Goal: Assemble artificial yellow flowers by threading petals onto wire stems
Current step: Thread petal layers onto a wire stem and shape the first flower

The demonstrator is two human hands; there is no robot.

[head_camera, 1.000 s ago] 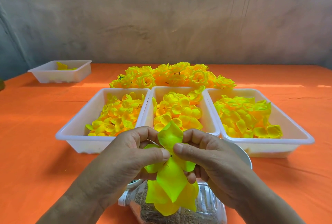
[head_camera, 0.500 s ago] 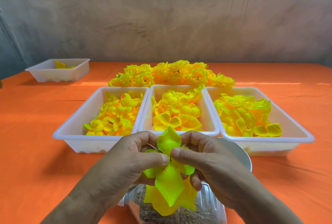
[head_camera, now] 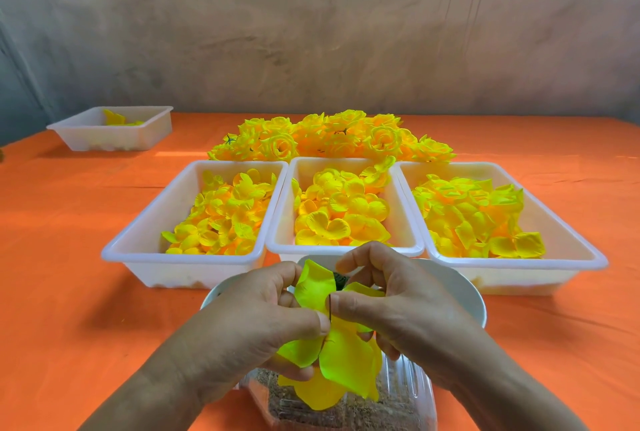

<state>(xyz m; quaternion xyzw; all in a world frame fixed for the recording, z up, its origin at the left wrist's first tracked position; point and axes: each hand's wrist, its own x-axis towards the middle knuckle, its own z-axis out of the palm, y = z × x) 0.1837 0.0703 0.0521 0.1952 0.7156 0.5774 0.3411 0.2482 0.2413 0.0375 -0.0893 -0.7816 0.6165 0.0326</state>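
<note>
Head view: a partly built yellow flower [head_camera: 346,358] was held over a white bowl [head_camera: 464,292] at the near edge of the orange-covered bench [head_camera: 69,257]. The left hand [head_camera: 256,320] pinched its petals [head_camera: 313,287]. The right hand [head_camera: 408,309] pinched the thin wire stem [head_camera: 330,307] at the flower's centre. Three white trays [head_camera: 343,250] of loose petals [head_camera: 221,219] stood behind, with finished flowers [head_camera: 332,138] piled beyond.

Three petal trays [head_camera: 329,164] are sitting side by side, finished flowers [head_camera: 332,140] piling up behind, bowl [head_camera: 453,287] sitting in front, another tray [head_camera: 104,141] sitting back-left.
</note>
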